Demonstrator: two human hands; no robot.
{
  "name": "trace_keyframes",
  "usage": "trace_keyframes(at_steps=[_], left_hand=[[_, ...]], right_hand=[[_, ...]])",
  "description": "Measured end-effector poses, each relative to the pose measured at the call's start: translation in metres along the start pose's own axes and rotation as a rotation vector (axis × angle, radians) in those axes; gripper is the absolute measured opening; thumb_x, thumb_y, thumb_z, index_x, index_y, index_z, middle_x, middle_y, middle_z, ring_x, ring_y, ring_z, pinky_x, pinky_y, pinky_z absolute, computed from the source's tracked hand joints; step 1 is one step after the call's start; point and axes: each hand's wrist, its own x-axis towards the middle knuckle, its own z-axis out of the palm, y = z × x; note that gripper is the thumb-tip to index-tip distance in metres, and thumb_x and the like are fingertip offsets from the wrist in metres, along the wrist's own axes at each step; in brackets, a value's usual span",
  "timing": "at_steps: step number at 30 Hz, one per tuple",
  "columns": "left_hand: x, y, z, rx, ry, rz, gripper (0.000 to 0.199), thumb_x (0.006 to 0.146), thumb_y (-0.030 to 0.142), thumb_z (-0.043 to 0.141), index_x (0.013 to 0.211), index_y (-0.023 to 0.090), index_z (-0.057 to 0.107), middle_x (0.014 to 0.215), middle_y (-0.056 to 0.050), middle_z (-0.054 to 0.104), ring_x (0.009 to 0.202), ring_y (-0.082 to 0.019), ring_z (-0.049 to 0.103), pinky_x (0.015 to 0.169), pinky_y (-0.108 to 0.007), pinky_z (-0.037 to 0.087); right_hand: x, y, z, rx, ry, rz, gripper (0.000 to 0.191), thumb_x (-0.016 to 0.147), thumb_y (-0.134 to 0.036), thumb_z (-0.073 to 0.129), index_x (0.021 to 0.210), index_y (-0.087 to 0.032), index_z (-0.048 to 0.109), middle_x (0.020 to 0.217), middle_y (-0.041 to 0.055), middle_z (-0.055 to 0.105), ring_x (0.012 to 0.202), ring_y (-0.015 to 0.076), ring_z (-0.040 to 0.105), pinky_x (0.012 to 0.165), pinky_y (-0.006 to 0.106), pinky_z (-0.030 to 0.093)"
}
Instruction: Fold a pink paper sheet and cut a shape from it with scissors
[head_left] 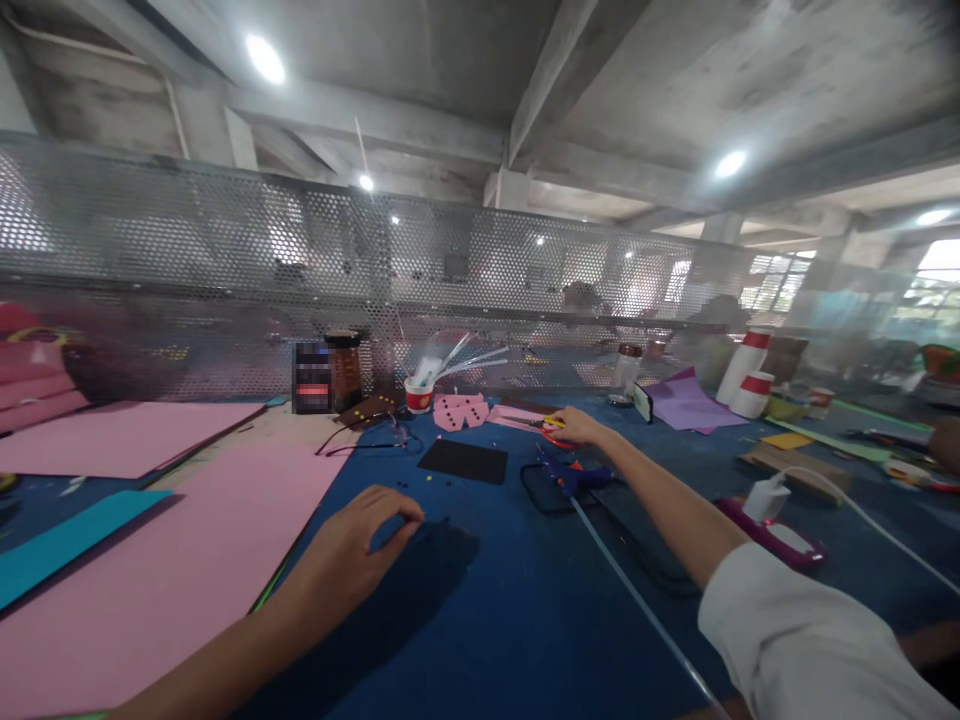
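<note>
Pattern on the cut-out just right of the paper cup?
The cut-out is pink with dark dots; it shows in the head view, the only one.

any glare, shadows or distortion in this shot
Head view: ceiling lamps glare white; same view, the left hand has a soft shadow beside it on the blue tabletop; head view again, the white sleeve looks stretched toward the corner.

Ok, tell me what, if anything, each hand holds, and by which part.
Scissors, apparently by their handles, in the right hand. The left hand holds nothing.
</note>
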Motion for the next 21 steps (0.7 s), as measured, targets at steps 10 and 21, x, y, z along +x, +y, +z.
trace_keyframes(at_steps=[10, 21], left_hand=[[-0.001, 0.001, 0.0, -0.027, -0.02, -0.022, 0.015, 0.091, 0.029, 0.049, 0.09, 0.026, 0.064, 0.097, -0.003, 0.068, 0.094, -0.022, 0.062, 0.082, -0.031, 0.05], [-0.001, 0.0, 0.001, 0.001, -0.027, 0.004, 0.013, 0.09, 0.026, 0.05, 0.089, 0.025, 0.063, 0.094, -0.002, 0.067, 0.091, -0.021, 0.062, 0.082, -0.031, 0.049]], right_hand=[[0.007, 0.003, 0.007, 0.022, 0.065, -0.006, 0.036, 0.086, -0.04, 0.061, 0.111, -0.016, 0.069, 0.096, 0.0056, 0.07, 0.086, 0.02, 0.064, 0.071, 0.025, 0.044], [-0.006, -0.007, -0.019, 0.037, 0.114, -0.153, 0.049, 0.079, -0.036, 0.06, 0.124, -0.019, 0.065, 0.094, 0.0035, 0.072, 0.08, 0.0189, 0.061, 0.067, 0.022, 0.037]])
